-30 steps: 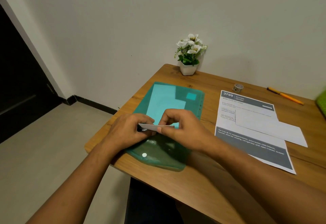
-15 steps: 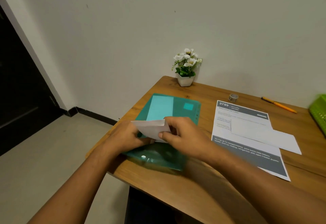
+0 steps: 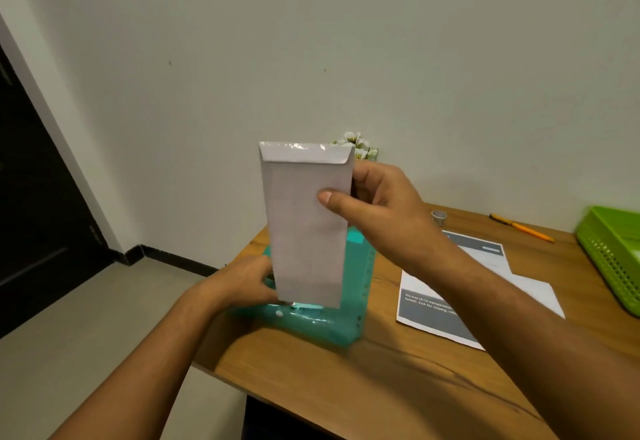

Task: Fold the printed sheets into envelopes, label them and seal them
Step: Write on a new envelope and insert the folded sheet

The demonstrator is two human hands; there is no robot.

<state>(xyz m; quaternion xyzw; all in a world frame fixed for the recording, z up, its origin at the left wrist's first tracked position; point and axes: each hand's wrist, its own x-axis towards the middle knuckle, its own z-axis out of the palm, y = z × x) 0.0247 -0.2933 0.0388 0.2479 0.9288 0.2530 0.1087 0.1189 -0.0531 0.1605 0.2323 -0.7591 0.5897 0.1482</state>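
Note:
A white envelope point(image 3: 304, 225) stands upright in the air above the desk, flap end up, with a shiny strip along its top edge. My right hand point(image 3: 377, 211) pinches its right edge, thumb on the front and fingers behind. My left hand point(image 3: 247, 282) holds the envelope's lower left corner, just above a green plastic folder point(image 3: 349, 318) that lies on the desk. A printed sheet point(image 3: 446, 311) lies flat to the right of the folder, with another white envelope point(image 3: 533, 287) on top of it, partly hidden by my right forearm.
On the wooden desk point(image 3: 381, 387): a small tape roll point(image 3: 439, 217), an orange pen point(image 3: 523, 228) near the wall, a green mesh tray point(image 3: 613, 259) at the right edge, and a flower pot point(image 3: 360, 149) behind the envelope. The floor drops off left of the desk.
Both hands have lifted the envelope off the green folder and turned it upright in front of the camera. The camera has tilted up, and the green tray has come into view.

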